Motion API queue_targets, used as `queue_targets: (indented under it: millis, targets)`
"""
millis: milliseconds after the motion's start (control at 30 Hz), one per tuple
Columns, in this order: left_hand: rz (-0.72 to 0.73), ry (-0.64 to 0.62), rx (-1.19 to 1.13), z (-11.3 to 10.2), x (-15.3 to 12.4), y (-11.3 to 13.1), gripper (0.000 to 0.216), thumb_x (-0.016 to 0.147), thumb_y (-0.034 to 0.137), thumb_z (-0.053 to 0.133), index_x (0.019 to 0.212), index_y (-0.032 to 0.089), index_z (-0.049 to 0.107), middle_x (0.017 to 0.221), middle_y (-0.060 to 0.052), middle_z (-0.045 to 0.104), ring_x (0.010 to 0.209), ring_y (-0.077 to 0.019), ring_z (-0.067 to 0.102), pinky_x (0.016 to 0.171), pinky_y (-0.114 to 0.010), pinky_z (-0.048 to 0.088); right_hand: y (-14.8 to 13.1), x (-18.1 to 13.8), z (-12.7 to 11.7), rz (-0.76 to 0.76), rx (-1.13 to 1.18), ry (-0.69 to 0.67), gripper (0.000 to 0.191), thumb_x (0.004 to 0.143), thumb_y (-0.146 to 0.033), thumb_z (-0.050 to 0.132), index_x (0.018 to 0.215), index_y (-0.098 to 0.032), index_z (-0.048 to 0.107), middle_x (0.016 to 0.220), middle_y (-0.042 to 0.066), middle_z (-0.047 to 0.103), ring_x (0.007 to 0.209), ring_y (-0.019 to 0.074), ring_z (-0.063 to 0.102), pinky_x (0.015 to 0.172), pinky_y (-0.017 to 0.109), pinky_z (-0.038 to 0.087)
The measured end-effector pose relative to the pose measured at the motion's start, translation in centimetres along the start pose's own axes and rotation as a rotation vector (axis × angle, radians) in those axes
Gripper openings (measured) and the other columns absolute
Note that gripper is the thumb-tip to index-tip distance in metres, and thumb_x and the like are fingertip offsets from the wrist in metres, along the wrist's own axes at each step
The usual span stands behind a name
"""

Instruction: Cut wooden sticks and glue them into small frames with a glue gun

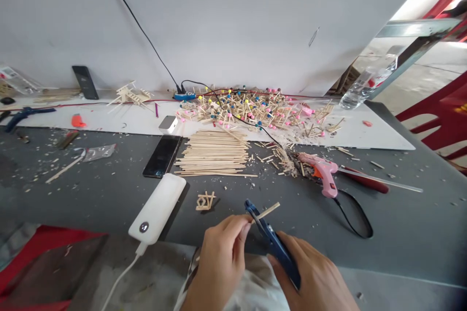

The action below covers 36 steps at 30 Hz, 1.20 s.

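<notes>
My left hand [223, 257] pinches one end of a thin wooden stick [269, 210] between thumb and fingers. The stick passes across the jaws of the blue hand cutters [272, 240], and its free end sticks out to the right. My right hand [310, 267] is wrapped round the handles of the cutters. Just beyond my left hand, a small frame of glued stick pieces [206, 201] lies on the dark table. Farther back is a row of long wooden sticks [215, 153] laid side by side.
A pink glue gun [324, 170] with its cable lies at the right. To the left are a white power bank [157, 209] and a black phone [162, 156]. Behind, a heap of short sticks with coloured balls [251, 107] covers the white board. A plastic bottle [370, 77] leans at the far right.
</notes>
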<state>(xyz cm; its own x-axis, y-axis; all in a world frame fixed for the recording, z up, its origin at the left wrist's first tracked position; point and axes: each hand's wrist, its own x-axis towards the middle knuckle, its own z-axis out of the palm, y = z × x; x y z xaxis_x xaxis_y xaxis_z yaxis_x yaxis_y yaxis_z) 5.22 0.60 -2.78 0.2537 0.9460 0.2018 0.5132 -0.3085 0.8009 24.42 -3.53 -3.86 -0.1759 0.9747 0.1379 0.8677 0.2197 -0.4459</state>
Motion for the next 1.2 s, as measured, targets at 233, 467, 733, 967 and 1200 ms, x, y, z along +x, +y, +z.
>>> queue_targets:
  millis: [233,467,733,967,1200]
  targets:
    - [-0.053,-0.013,0.102,0.1,-0.8,0.0,0.025,0.100,0.018,0.042,0.097,0.020,0.067,0.081,-0.005,0.070,0.071,-0.0148,0.068,0.067,-0.019,0.050,0.0,-0.7,0.5,0.121,0.046,-0.252,0.021,0.094,-0.036,0.046,0.093,-0.024,0.063,0.078,0.005,0.072,0.066,0.0212,0.070,0.057,0.029,0.051]
    - [-0.083,0.015,0.215,0.9,-1.5,0.3,0.025,0.099,0.019,0.041,0.093,0.020,0.066,0.075,-0.004,0.067,0.061,-0.0132,0.064,0.059,-0.019,0.046,-0.1,-0.7,0.5,0.161,0.066,-0.345,0.023,0.095,-0.039,0.047,0.088,-0.024,0.062,0.079,0.005,0.072,0.068,0.0213,0.070,0.058,0.027,0.050]
    - [-0.095,-0.003,0.251,1.1,-1.6,0.2,0.024,0.099,0.019,0.042,0.089,0.021,0.064,0.070,-0.002,0.064,0.055,-0.0124,0.060,0.055,-0.020,0.041,0.1,-1.1,1.2,0.175,0.124,-0.328,0.023,0.096,-0.041,0.048,0.086,-0.025,0.061,0.077,0.004,0.072,0.065,0.0203,0.070,0.056,0.027,0.050]
    - [-0.148,-0.038,0.150,0.8,-1.2,0.2,0.026,0.100,0.020,0.042,0.085,0.021,0.063,0.072,-0.003,0.065,0.060,-0.0133,0.061,0.058,-0.020,0.041,-0.3,-1.0,0.4,0.166,0.097,-0.296,0.022,0.091,-0.040,0.050,0.087,-0.025,0.065,0.075,0.004,0.074,0.062,0.0219,0.071,0.053,0.028,0.051]
    - [-0.201,-0.039,0.065,0.4,-0.8,0.6,0.029,0.102,0.025,0.039,0.083,0.020,0.061,0.072,-0.003,0.063,0.062,-0.0135,0.057,0.061,-0.021,0.039,-0.6,-0.5,-0.6,0.148,0.064,-0.281,0.030,0.091,-0.040,0.050,0.107,-0.023,0.068,0.091,0.007,0.076,0.079,0.0237,0.074,0.065,0.031,0.056]
